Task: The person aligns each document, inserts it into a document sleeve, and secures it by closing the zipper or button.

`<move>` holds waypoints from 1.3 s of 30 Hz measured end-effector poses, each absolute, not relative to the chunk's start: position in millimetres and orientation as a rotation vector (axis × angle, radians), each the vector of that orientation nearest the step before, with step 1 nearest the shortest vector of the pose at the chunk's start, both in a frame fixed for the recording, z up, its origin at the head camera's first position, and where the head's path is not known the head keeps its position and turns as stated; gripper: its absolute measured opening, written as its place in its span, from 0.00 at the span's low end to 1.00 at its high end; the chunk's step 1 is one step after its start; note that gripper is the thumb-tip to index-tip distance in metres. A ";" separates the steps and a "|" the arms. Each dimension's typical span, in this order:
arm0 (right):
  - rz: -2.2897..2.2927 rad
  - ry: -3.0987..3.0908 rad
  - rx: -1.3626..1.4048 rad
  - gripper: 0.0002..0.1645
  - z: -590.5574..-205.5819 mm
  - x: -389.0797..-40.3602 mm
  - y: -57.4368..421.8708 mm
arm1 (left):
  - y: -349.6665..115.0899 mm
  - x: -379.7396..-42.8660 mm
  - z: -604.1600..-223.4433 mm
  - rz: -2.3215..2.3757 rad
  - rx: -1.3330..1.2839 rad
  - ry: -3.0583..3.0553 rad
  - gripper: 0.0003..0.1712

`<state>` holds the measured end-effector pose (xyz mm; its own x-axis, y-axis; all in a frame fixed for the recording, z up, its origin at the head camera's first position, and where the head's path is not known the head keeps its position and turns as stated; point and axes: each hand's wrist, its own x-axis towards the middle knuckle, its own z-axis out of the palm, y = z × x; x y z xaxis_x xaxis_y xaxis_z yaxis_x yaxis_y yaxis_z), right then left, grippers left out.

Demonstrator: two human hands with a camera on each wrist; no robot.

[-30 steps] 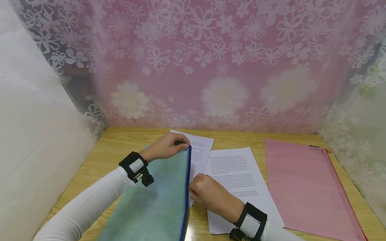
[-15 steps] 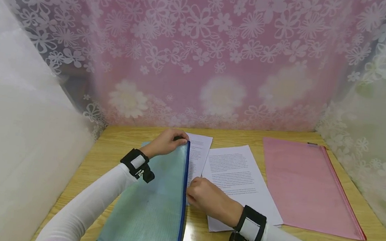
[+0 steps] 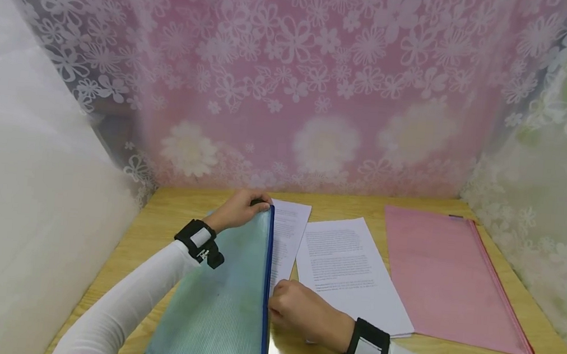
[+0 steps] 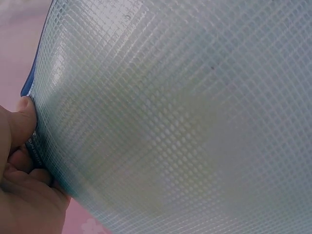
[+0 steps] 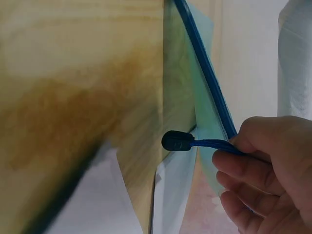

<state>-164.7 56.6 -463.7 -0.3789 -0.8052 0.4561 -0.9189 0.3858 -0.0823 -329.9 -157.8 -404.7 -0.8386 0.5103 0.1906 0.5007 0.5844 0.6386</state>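
My left grip (image 3: 236, 213) pinches mesh pouch (image 3: 222, 301) by far right corner, at left of table (image 3: 166, 205); my right grip (image 3: 304, 312) pinches zipper pull (image 5: 177, 141). Pouch likely light, limp, slick; best held along zip edge (image 3: 268, 265).

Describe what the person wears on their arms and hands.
White sleeves cover both forearms. Each wrist bears a black strap with a white, roughly rectangular patch and a small black device. The left hand and right hand wear no gloves.
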 end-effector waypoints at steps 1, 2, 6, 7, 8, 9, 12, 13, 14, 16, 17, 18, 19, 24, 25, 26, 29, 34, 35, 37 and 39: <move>0.464 -2.299 1.512 0.14 -464.6 -162.6 56.2 | -158.1 -330.3 -406.0 1.110 0.879 2.790 0.11; 0.460 -2.288 1.522 0.14 -465.3 -160.6 55.9 | -158.4 -330.6 -406.8 1.110 0.866 2.793 0.11; 0.463 -2.264 1.548 0.16 -467.3 -154.2 55.6 | -159.3 -332.0 -409.2 1.110 0.861 2.802 0.11; 0.460 -2.265 1.549 0.17 -467.7 -152.8 56.1 | -159.3 -332.2 -409.2 1.114 0.868 2.800 0.11; 0.458 -2.268 1.548 0.18 -468.0 -151.5 56.6 | -159.3 -332.4 -409.2 1.123 0.880 2.792 0.11; 0.456 -2.273 1.545 0.18 -468.0 -150.1 57.1 | -159.4 -332.8 -409.3 1.131 0.889 2.785 0.11; 0.466 -2.267 1.558 0.20 -468.8 -145.9 58.0 | -159.6 -333.5 -410.8 1.150 0.908 2.765 0.12; 0.472 -2.258 1.572 0.20 -469.0 -144.3 58.0 | -159.8 -333.9 -411.7 1.157 0.903 2.759 0.12; 0.465 -2.243 1.592 0.21 -469.7 -143.1 57.9 | -160.2 -334.1 -412.7 1.159 0.905 2.758 0.12; 0.467 -2.198 1.659 0.22 -470.5 -139.5 57.2 | -160.9 -333.8 -414.7 1.159 0.895 2.760 0.12; 0.473 -2.185 1.684 0.22 -470.7 -137.8 56.7 | -161.4 -333.5 -415.7 1.158 0.890 2.762 0.12; 0.475 -2.175 1.705 0.22 -471.1 -136.1 56.2 | -161.7 -333.3 -416.4 1.161 0.884 2.758 0.12; 0.483 -2.172 1.723 0.22 -471.5 -134.4 56.1 | -161.8 -332.7 -416.8 1.162 0.887 2.756 0.12; 0.566 -2.177 1.731 0.18 -473.6 -128.8 56.1 | -159.6 -329.8 -416.2 1.159 0.911 2.755 0.12; 0.578 -2.177 1.730 0.18 -474.3 -128.3 56.5 | -159.1 -329.5 -415.9 1.155 0.917 2.759 0.12; 0.587 -2.176 1.726 0.19 -474.8 -127.5 56.8 | -158.7 -329.4 -415.6 1.155 0.921 2.760 0.12; 0.627 -2.193 1.731 0.23 -476.8 -124.8 57.8 | -158.2 -330.2 -415.3 1.158 0.930 2.754 0.12; 0.710 -2.206 1.758 0.24 -481.0 -120.2 57.2 | -158.7 -335.2 -415.2 1.170 0.912 2.753 0.13; 0.720 -2.208 1.761 0.24 -481.4 -119.7 56.8 | -158.8 -336.5 -414.8 1.170 0.907 2.757 0.13; 0.727 -2.211 1.763 0.22 -481.4 -118.7 56.3 | -159.1 -339.1 -413.4 1.169 0.904 2.769 0.13; 0.737 -2.223 1.761 0.20 -480.1 -117.5 56.3 | -159.5 -341.5 -411.6 1.175 0.897 2.771 0.13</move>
<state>-117.5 56.3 -480.1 -0.2631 -0.8490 0.4583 -0.9546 0.1602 -0.2511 -341.5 -159.5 -411.6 -0.8368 0.5043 0.2130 0.5037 0.5568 0.6605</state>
